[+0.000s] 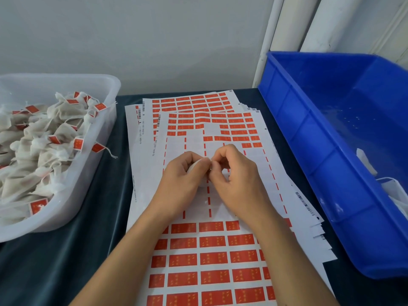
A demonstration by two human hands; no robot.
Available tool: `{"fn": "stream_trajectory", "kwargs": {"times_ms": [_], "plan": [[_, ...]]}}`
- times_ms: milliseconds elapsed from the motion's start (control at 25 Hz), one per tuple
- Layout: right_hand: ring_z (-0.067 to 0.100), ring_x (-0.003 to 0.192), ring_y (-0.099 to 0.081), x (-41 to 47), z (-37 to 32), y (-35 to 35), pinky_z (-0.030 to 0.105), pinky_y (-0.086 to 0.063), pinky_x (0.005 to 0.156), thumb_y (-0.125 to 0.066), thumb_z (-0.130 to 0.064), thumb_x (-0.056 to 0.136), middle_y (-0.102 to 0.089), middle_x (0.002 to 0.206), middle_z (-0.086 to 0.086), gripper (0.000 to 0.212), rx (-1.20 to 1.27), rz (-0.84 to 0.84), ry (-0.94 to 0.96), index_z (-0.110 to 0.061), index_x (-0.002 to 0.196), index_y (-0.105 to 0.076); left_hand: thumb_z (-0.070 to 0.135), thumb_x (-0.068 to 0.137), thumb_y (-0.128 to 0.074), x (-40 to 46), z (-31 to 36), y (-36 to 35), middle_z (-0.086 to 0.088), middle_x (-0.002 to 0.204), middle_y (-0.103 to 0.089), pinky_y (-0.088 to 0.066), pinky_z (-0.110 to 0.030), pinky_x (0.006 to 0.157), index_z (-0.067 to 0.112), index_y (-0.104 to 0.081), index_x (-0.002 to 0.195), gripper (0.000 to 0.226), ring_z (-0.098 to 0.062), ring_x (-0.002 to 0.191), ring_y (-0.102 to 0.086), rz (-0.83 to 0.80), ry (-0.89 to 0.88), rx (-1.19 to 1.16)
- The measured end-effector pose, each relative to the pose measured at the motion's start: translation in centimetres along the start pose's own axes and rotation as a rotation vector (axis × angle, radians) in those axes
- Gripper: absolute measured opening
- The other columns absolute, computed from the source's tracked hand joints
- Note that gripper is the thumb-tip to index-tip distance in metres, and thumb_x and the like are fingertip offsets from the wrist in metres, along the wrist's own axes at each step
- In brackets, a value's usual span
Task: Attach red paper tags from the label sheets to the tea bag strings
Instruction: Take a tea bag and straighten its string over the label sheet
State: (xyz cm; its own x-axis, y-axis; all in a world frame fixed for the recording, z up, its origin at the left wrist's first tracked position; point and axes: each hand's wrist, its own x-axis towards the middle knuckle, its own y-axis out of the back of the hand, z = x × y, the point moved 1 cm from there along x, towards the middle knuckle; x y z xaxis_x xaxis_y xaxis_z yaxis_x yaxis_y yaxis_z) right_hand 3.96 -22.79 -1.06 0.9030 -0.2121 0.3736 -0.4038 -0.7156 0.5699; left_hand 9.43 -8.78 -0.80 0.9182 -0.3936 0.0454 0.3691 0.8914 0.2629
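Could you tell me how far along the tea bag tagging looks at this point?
Done: many tagged tea bags fill the clear tub. In hand: left hand holds a white bag, right hand pinching at it over the top label sheet. Left: many red tags on the sheets, and a few untagged bags in the blue bin.

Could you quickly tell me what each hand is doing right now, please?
Left hand: fingers curled round a white tea bag.
Right hand: fingertips pinched together at the bag's top; what they pinch cannot be told.
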Motion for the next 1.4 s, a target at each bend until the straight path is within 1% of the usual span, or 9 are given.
{"fn": "stream_trajectory", "kwargs": {"times_ms": [200,320,560,720,880,960,1040,1200,1400], "plan": [[0.007,0.072,-0.063,0.0,-0.6,0.2,0.017,-0.051,0.058,-0.049,-0.025,0.107,-0.058,0.081,-0.017,0.007,0.162,0.016,-0.024,-0.028,0.102,-0.046,0.029,0.107,-0.055,-0.3,0.5,0.3,0.006,0.069,-0.068,-0.056,-0.026,0.065,0.024,-0.065,0.105,0.011,-0.009,0.064,-0.064,-0.055,-0.061,-0.105],[0.011,0.071,-0.065,0.2,-0.1,0.5,0.025,-0.056,0.058,-0.046,-0.028,0.108,-0.062,0.083,-0.011,0.005,0.061,0.039,-0.088,-0.027,0.104,-0.043,0.025,0.107,-0.054,-0.1,0.4,0.5,0.004,0.066,-0.063,-0.05,-0.023,0.062,0.02,-0.07,0.088,0.025,-0.011,0.061,-0.057,-0.077,-0.058,-0.106],[0.008,0.074,-0.064,0.5,0.3,0.2,0.015,-0.05,0.061,-0.049,-0.029,0.106,-0.062,0.092,-0.011,0.007,-0.046,0.15,-0.155,-0.027,0.104,-0.043,0.04,0.097,-0.053,0.0,0.5,0.5,-0.001,0.061,-0.059,-0.045,-0.021,0.057,0.012,-0.071,0.089,0.034,-0.013,0.057,-0.05,-0.12,0.01,-0.108],[0.005,0.085,-0.069,0.6,0.2,0.5,0.014,-0.055,0.071,-0.055,-0.019,0.104,-0.068,0.09,-0.016,0.007,0.282,0.149,-0.206,-0.024,0.099,-0.055,0.044,0.096,-0.052,-0.1,0.3,0.5,0.0,0.064,-0.061,-0.046,-0.022,0.06,0.018,-0.072,0.088,0.033,-0.014,0.06,-0.053,-0.118,0.008,-0.076],[0.015,0.067,-0.064,1.4,0.7,1.7,0.026,-0.057,0.07,-0.059,-0.008,0.101,-0.066,0.077,0.003,0.012,0.821,0.087,-0.443,-0.013,0.092,-0.065,0.045,0.096,-0.052,-0.1,0.3,0.5,-0.003,0.068,-0.065,-0.05,-0.022,0.062,0.017,-0.072,0.088,0.035,-0.015,0.061,-0.057,-0.089,-0.002,-0.074],[0.016,0.068,-0.058,1.3,0.7,2.0,0.03,-0.056,0.068,-0.055,-0.005,0.101,-0.06,0.075,0.008,0.019,1.169,0.0,-0.488,-0.014,0.093,-0.07,0.041,0.097,-0.052,0.0,0.2,0.6,-0.005,0.074,-0.069,-0.05,-0.028,0.066,0.017,-0.072,0.09,0.032,-0.027,0.068,-0.06,-0.106,-0.019,-0.077],[0.017,0.073,-0.06,1.1,0.9,2.2,0.03,-0.057,0.071,-0.052,-0.003,0.1,-0.061,0.08,0.008,0.025,1.33,-0.066,-0.495,-0.014,0.102,-0.074,0.031,0.105,-0.053,-0.1,0.2,0.4,-0.004,0.078,-0.071,-0.052,-0.026,0.07,0.018,-0.072,0.092,0.026,-0.024,0.073,-0.064,-0.115,-0.046,-0.06],[0.017,0.094,-0.071,1.1,1.1,2.0,0.028,-0.058,0.085,-0.052,0.005,0.101,-0.074,0.101,0.006,0.035,1.125,-0.055,-0.457,-0.015,0.115,-0.078,0.019,0.108,-0.053,0.1,0.0,0.5,0.0,0.08,-0.072,-0.053,-0.016,0.074,0.015,-0.071,0.093,0.024,-0.012,0.073,-0.067,-0.089,-0.058,-0.056],[0.01,0.094,-0.076,0.9,0.6,1.8,0.022,-0.061,0.079,-0.078,-0.026,0.091,-0.078,0.104,-0.016,0.015,0.636,0.116,-0.393,-0.032,0.105,-0.079,0.023,0.107,-0.055,0.0,0.1,0.4,0.003,0.076,-0.067,-0.05,-0.016,0.067,0.019,-0.069,0.092,0.021,-0.006,0.067,-0.059,-0.098,-0.056,-0.044]]}}
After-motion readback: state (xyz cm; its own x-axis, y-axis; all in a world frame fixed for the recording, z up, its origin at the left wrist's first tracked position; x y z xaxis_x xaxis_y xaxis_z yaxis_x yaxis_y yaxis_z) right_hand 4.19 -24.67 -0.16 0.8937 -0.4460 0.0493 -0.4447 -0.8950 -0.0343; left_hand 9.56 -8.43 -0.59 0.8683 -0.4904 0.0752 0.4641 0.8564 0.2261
